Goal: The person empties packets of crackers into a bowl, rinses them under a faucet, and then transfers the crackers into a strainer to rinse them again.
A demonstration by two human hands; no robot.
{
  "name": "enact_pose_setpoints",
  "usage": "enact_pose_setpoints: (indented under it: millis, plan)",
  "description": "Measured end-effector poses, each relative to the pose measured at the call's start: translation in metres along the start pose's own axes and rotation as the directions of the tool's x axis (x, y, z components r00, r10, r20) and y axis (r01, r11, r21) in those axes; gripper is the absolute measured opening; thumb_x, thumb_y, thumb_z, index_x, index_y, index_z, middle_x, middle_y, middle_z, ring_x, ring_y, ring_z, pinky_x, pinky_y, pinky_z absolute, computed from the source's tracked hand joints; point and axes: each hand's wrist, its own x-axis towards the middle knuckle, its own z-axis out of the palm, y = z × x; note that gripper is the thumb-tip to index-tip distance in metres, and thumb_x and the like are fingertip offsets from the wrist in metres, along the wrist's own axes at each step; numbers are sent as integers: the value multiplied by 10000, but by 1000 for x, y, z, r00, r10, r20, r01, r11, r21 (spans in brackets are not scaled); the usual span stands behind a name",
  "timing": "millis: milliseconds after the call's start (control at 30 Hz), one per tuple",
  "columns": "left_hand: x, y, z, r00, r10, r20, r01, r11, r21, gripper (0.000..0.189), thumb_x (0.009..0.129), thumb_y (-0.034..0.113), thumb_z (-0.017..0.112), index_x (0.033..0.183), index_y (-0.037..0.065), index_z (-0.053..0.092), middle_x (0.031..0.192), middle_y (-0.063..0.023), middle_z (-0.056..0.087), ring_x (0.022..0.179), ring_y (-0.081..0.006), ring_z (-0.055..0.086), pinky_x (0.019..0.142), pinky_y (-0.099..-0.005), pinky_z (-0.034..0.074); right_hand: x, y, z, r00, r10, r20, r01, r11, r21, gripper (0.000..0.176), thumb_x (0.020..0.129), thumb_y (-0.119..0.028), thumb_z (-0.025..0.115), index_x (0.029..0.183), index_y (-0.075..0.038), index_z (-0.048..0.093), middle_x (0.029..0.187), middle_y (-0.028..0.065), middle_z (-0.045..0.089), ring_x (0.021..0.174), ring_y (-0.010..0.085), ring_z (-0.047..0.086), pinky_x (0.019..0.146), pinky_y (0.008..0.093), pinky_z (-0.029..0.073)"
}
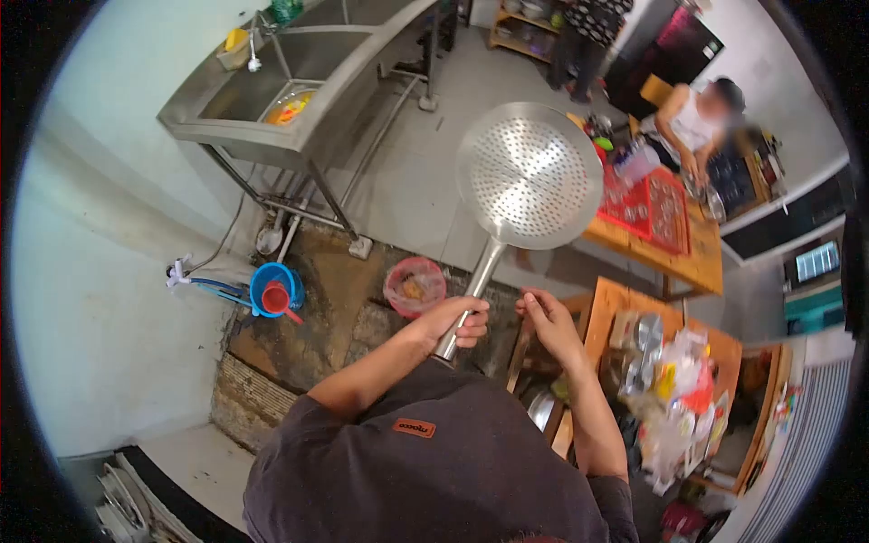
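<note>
My left hand (460, 323) is wrapped round the metal handle (490, 271) of a large perforated skimmer. Its round, shiny steel disc (529, 176) is raised in front of me, covered in rows of small holes. To the right of the handle, my right hand (549, 324) hovers apart from the skimmer, fingers loosely bent and nothing visible in them. Below the disc on the floor is a pink basin (415, 286) lined with a plastic bag, with some scraps inside.
A steel sink (244, 136) stands at the upper left. Beneath it are a blue bucket (288, 306) and red dipper (274, 297). A wooden table (602, 303) with bags is at right. Behind it, a seated person (692, 127) works beside red trays (665, 213); another person (584, 41) stands farther back.
</note>
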Motion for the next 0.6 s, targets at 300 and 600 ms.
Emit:
enact_pose_setpoints:
  millis: [300, 600]
  plan:
    - [32, 145, 17, 977, 211, -12, -211, 977, -21, 343, 986, 235, 560, 687, 120, 437, 589, 37, 396, 467, -63, 388, 394, -246, 332, 184, -26, -75, 973, 10, 233, -37, 993, 113, 397, 1035, -306, 563, 1300, -10, 578, 1080, 69, 677, 993, 144, 643, 802, 310, 536]
    - [20, 247, 5, 734, 577, -359, -624, 781, -21, 228, 965, 208, 589, 820, 77, 472, 596, 0, 438, 422, -83, 400, 366, -268, 352, 434, -91, -71, 888, -70, 455, 48, 997, 59, 380, 1034, -277, 563, 1282, 11, 573, 1051, 84, 676, 977, 169, 662, 818, 308, 543]
